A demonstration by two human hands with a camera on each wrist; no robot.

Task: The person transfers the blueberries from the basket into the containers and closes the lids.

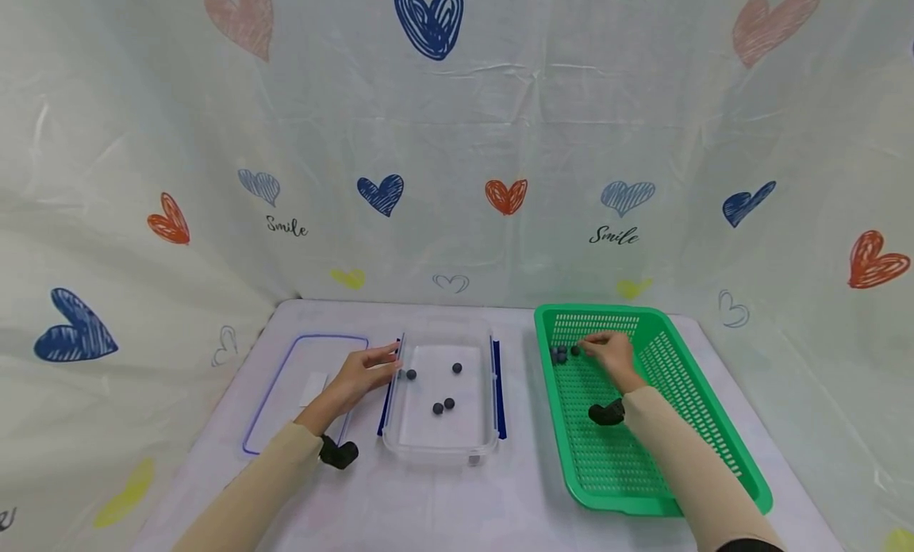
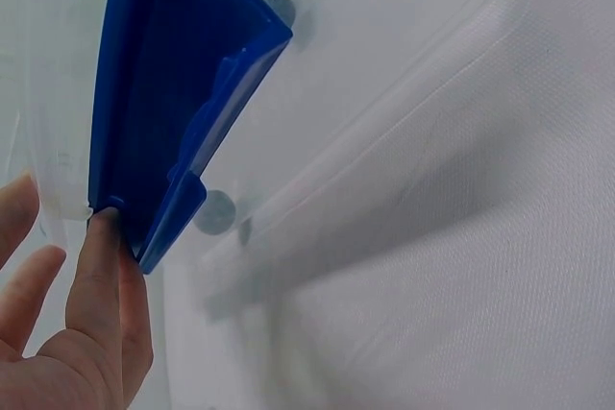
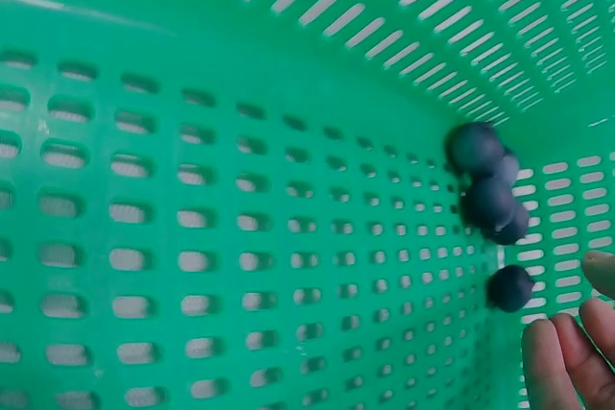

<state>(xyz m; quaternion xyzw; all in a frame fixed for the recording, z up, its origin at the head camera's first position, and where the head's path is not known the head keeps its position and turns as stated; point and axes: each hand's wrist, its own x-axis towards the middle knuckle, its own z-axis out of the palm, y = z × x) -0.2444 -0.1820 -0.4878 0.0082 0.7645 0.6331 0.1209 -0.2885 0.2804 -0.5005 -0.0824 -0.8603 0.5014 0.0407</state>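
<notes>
Hovering inside the green basket [image 1: 585,465], the right hand [image 1: 609,354], thumb and fingers parted, is nearer the lone round berry [image 3: 509,287] just left of its fingertips, while the left hand [image 1: 364,375] touches the clear box's [image 1: 435,449] blue latch [image 2: 154,93], fingers loosely spread.

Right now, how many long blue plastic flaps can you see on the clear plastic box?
2: the left flap, partly behind the left hand, and the right flap, along opposite sides of the clear plastic box. I see no others.
</notes>
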